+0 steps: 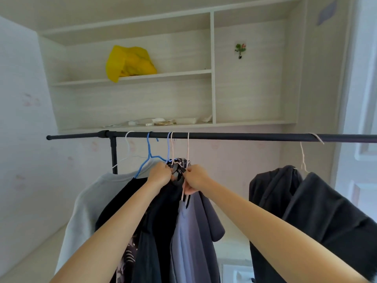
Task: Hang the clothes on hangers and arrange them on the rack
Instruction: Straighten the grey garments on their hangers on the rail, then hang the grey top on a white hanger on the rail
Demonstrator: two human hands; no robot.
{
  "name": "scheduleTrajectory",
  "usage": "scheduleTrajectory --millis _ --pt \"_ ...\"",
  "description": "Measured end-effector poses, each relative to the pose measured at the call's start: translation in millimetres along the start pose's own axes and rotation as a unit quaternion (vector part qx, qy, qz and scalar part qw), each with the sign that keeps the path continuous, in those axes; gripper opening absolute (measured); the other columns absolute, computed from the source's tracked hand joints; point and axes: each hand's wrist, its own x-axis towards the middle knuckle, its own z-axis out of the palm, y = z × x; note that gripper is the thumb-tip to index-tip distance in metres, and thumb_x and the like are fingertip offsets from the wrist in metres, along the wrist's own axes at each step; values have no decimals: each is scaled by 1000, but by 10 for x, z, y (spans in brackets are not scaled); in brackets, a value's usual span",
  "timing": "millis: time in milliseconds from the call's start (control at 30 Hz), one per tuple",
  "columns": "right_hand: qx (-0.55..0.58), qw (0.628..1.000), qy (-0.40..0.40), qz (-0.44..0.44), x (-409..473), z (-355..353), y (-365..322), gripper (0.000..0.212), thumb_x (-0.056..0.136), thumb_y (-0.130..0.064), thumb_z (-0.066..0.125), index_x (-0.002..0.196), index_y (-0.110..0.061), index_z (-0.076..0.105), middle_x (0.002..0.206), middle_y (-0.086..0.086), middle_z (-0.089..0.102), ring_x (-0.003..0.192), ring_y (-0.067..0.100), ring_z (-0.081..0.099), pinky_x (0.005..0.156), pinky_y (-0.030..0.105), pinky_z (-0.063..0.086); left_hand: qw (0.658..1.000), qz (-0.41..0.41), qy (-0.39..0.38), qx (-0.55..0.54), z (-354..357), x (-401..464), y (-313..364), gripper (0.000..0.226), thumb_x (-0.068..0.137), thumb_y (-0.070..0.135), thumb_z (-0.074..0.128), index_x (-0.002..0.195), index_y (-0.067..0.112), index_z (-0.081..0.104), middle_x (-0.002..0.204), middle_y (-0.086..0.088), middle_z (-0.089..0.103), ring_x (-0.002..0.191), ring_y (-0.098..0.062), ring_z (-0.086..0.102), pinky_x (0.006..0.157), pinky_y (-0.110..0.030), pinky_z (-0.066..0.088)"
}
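A black rack bar (pixel 234 137) runs across the view. Several hangers hook over its left part: a white one, two blue ones (pixel 150 154) and two pale pink ones (pixel 188 148). Under them hang a light grey top (pixel 85 203), black garments (pixel 122 199), a dark patterned garment (pixel 179 167) and a grey-blue garment (pixel 189 231). My left hand (pixel 161 175) grips the patterned garment at its neck. My right hand (pixel 195 178) pinches the same fabric beside a pink hanger. Further right, a dark garment (pixel 318 211) hangs on another pink hanger (pixel 303 158).
Behind the rack, white wall shelves (pixel 212 72) hold a yellow bag (pixel 128 62) and small items on the lowest board. The rack's upright post (pixel 113 154) stands at the left. A stretch of bare bar lies between the two clothing groups.
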Motion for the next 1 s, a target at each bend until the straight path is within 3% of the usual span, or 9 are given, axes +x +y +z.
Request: scheduleTrajectory --millis 100,167,233,333,433,567,667,733,1000 --pt "-52 998 20 -15 -89 -164 25 19 96 -10 39 92 -4 56 79 17 60 58 27 58 55 32 55 992 51 92 68 -1 -45 66 25 95 7 41 111 -8 51 108 -24 58 91 -36 59 63 -33 44" --pt "-66 994 87 -21 -148 -429 112 25 96 -11 43 112 2 56 98 24 65 78 35 64 77 45 57 965 139 189 114 88 -174 263 24 93 7 45 114 -3 49 119 -20 50 104 -37 52 78 -38 45" --pt "-65 986 154 -11 -260 -756 210 31 96 -16 45 124 -4 53 110 21 65 90 32 65 82 44 57 936 245 233 101 246 -364 551 21 90 6 47 111 4 50 117 -15 50 105 -32 49 79 -38 43" --pt "-137 954 269 5 -477 -1259 397 28 96 -14 44 121 -9 55 111 12 65 95 27 63 77 33 54 921 360 143 49 622 -619 971 15 90 6 46 105 7 51 113 -9 52 101 -26 50 79 -39 47" --pt "-273 892 358 34 -809 -1698 617 32 91 -13 50 123 -10 52 124 10 56 114 30 52 92 41 48 918 394 6 50 1118 -838 1247 15 94 13 45 107 9 51 117 -6 50 102 -24 51 84 -40 48" --pt "-408 833 344 148 -1213 -2162 1026 50 88 -20 55 134 -9 40 131 13 44 122 35 41 95 47 42 915 389 -94 46 1637 -994 1415 16 95 16 46 111 12 50 122 -5 48 100 -21 55 86 -34 50" --pt "-384 860 246 231 -1397 -2393 1340 41 90 -18 54 128 -5 48 101 8 51 89 27 53 69 32 48 914 382 -131 39 1865 -1042 1473 14 95 14 47 109 12 50 120 -7 48 97 -20 56 87 -32 51" --pt "-366 869 220 250 -1468 -2447 1457 28 93 -12 48 118 -2 57 77 3 45 65 18 47 59 27 42 915 377 -137 43 1951 -1042 1497 16 95 14 48 111 12 51 121 -6 49 97 -19 57 87 -30 52" --pt "-285 885 346 125 -1178 -2536 1343 23 89 -1 40 87 2 63 86 13 60 67 23 53 64 34 49 932 340 -119 38 1931 -802 1395 20 95 13 50 115 11 49 125 -7 47 94 -15 53 81 -24 47"
